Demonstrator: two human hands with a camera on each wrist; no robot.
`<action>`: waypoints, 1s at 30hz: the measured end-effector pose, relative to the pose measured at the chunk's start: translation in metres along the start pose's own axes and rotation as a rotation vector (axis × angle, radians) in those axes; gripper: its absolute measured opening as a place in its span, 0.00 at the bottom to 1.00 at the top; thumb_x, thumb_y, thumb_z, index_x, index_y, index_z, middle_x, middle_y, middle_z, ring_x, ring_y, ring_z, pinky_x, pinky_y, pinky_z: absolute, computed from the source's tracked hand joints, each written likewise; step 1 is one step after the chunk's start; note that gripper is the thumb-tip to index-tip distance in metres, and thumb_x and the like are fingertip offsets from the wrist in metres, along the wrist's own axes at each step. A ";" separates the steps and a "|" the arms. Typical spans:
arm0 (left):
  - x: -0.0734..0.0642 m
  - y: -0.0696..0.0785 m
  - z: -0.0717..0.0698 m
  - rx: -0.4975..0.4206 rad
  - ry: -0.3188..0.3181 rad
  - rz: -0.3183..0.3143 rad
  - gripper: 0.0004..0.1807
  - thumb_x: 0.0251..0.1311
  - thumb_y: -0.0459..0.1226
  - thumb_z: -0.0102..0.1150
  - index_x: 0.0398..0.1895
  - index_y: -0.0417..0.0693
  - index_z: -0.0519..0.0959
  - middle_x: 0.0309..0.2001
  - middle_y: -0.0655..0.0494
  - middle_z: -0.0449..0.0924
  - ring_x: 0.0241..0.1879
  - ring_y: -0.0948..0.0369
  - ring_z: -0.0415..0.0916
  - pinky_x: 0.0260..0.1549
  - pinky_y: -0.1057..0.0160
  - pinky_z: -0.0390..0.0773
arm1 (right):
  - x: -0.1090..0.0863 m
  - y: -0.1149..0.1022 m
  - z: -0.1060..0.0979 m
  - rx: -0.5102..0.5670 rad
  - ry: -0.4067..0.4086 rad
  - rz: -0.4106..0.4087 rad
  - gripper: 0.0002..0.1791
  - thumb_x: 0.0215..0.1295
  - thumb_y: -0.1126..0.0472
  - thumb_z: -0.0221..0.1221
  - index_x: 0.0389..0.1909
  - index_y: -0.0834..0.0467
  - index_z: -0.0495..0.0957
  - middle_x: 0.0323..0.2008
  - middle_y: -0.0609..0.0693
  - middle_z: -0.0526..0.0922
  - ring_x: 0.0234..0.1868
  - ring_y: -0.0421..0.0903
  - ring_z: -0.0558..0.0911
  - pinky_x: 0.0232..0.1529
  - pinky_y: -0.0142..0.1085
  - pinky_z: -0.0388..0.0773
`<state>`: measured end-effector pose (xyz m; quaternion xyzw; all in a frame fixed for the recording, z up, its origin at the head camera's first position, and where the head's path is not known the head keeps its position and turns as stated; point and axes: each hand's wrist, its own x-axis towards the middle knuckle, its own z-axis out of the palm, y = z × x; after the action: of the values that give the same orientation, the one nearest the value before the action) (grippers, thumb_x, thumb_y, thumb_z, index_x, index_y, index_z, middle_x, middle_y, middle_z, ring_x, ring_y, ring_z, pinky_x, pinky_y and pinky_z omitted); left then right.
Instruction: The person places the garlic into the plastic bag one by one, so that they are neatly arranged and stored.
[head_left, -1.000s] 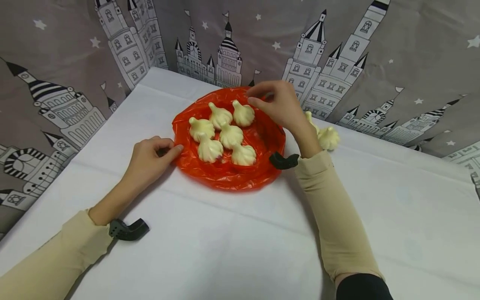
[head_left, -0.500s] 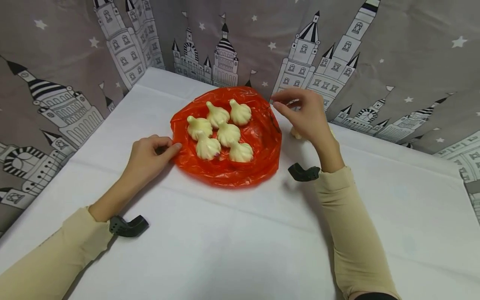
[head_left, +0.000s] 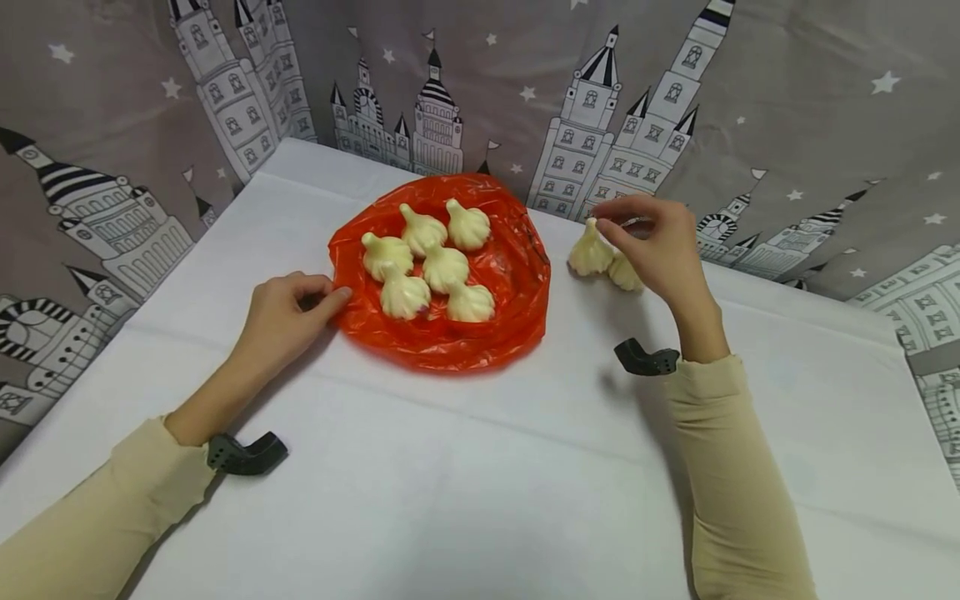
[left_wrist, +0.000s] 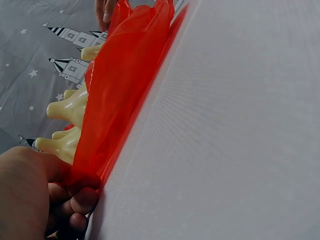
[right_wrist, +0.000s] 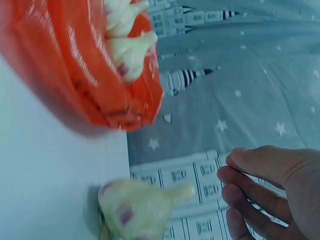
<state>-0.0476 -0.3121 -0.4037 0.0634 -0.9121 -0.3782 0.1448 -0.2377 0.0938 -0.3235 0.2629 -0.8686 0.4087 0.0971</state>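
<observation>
A red plastic bag (head_left: 438,354), its rim rolled open, holds several pale garlic bulbs (head_left: 405,296). My left hand (head_left: 288,321) pinches the bag's left edge between thumb and fingers; the left wrist view shows the red film (left_wrist: 115,95) caught there. Right of the bag, two more garlic bulbs sit side by side on the table: a nearer-left bulb (head_left: 588,254) and a second bulb (head_left: 625,273) partly behind my right hand (head_left: 667,250). In the right wrist view, the right fingers (right_wrist: 270,165) are bent but hold nothing, a small gap from the bulb's stem (right_wrist: 182,192).
A white cloth (head_left: 420,492) covers the table. Behind it hangs a grey curtain (head_left: 495,92) printed with castles and stars. Black camera mounts, left (head_left: 247,454) and right (head_left: 645,358), stick out from the wrists.
My right hand has moved from above the bag's back rim rightward to the two loose garlic bulbs. The left hand keeps its hold on the bag edge. The view has shifted slightly.
</observation>
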 end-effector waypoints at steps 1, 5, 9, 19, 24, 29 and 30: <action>0.000 0.000 0.000 -0.001 0.000 0.002 0.14 0.73 0.42 0.62 0.37 0.39 0.87 0.32 0.43 0.80 0.37 0.53 0.69 0.38 0.62 0.66 | -0.002 0.003 -0.003 -0.006 0.003 0.005 0.11 0.72 0.59 0.66 0.50 0.57 0.89 0.47 0.53 0.90 0.44 0.34 0.84 0.50 0.26 0.80; 0.000 -0.002 0.000 0.002 -0.003 0.003 0.14 0.73 0.42 0.62 0.37 0.39 0.87 0.33 0.43 0.81 0.37 0.54 0.69 0.38 0.63 0.66 | -0.010 0.015 -0.013 -0.024 0.030 0.019 0.11 0.72 0.60 0.66 0.50 0.59 0.89 0.47 0.56 0.90 0.43 0.31 0.84 0.50 0.25 0.80; 0.000 -0.003 0.000 0.009 -0.003 0.003 0.14 0.73 0.42 0.63 0.37 0.40 0.87 0.33 0.44 0.81 0.37 0.54 0.69 0.37 0.64 0.66 | -0.017 0.024 -0.024 -0.038 0.054 0.031 0.11 0.71 0.61 0.67 0.50 0.59 0.90 0.46 0.57 0.90 0.42 0.28 0.83 0.49 0.24 0.79; -0.002 -0.004 0.002 0.011 -0.001 0.006 0.14 0.73 0.42 0.63 0.37 0.39 0.87 0.32 0.44 0.80 0.36 0.54 0.68 0.35 0.68 0.65 | -0.027 0.038 -0.043 -0.055 0.077 0.086 0.12 0.70 0.60 0.68 0.51 0.58 0.89 0.46 0.55 0.90 0.43 0.27 0.82 0.49 0.21 0.77; -0.003 -0.006 0.002 0.021 0.006 0.004 0.13 0.72 0.41 0.64 0.36 0.40 0.87 0.32 0.45 0.80 0.36 0.54 0.68 0.35 0.69 0.65 | -0.026 0.046 -0.039 -0.064 0.050 0.089 0.12 0.69 0.60 0.69 0.49 0.59 0.90 0.45 0.57 0.90 0.41 0.28 0.82 0.47 0.21 0.78; -0.002 -0.004 0.002 0.022 0.015 0.007 0.13 0.72 0.42 0.64 0.34 0.42 0.86 0.31 0.46 0.78 0.35 0.55 0.68 0.34 0.68 0.64 | -0.025 0.051 -0.038 -0.073 0.014 0.082 0.12 0.68 0.59 0.71 0.49 0.59 0.90 0.45 0.58 0.91 0.40 0.28 0.82 0.46 0.21 0.78; -0.002 -0.004 0.002 0.021 0.012 0.004 0.13 0.72 0.42 0.64 0.35 0.42 0.86 0.31 0.47 0.78 0.35 0.55 0.67 0.34 0.68 0.64 | -0.025 0.051 -0.038 -0.076 0.005 0.086 0.13 0.67 0.58 0.71 0.49 0.59 0.90 0.46 0.57 0.91 0.41 0.28 0.82 0.46 0.21 0.78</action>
<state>-0.0461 -0.3133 -0.4085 0.0652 -0.9153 -0.3680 0.1502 -0.2458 0.1588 -0.3425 0.2206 -0.8937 0.3798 0.0916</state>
